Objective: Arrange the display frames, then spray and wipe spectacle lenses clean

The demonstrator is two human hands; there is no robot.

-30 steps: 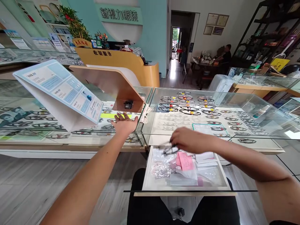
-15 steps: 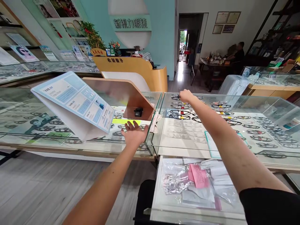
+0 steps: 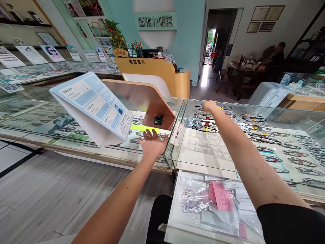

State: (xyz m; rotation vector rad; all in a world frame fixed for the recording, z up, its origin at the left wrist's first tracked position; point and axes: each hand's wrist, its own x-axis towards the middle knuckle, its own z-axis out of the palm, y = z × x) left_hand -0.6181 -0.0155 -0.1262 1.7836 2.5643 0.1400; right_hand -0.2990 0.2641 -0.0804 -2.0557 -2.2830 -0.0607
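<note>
My left hand [image 3: 153, 145] lies palm down on the glass counter top with its fingers spread, holding nothing. Near it are a small black box-like object [image 3: 158, 119] and a brown panel [image 3: 142, 93]. My right arm reaches across the right-hand display case, and my right hand [image 3: 211, 106] is closed at its far edge. Its fingers meet one end of a pair of eyeglasses [image 3: 199, 107]; the fingertips themselves are hidden. More eyeglasses [image 3: 204, 129] lie in a column on the glass in front of that hand.
A blue-and-white folded sign [image 3: 101, 105] stands on the left counter. An open drawer [image 3: 175, 211] below the right case holds plastic bags and a pink paper [image 3: 220, 196]. Further eyeglasses [image 3: 264, 138] spread to the right. A person [image 3: 278, 56] sits at the back.
The view has swung slightly left, so everything appears shifted right. My left hand stays spread on the counter, and my right hand stays closed by the same far eyeglasses.
</note>
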